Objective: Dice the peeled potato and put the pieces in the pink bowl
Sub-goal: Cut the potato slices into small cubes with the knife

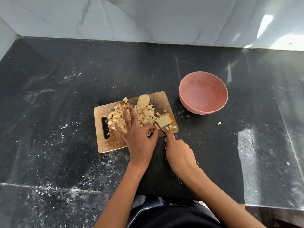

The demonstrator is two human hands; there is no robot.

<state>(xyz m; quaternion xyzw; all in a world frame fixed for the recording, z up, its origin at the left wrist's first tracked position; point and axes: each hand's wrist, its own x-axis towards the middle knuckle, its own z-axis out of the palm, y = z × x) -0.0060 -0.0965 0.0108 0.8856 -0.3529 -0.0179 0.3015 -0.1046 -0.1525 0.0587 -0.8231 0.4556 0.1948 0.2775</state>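
Black counter, wooden board [113, 142]: uncut slab [165, 120] lies at 1 o'clock of right hand [178, 153] — gripping knife [160, 128] — left hand [136, 130] fingers spread on dice [141, 115].

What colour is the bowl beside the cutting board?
The bowl is pink, seen in the head view.

Diced potato pile [141, 115] on board, pink bowl [203, 92] right
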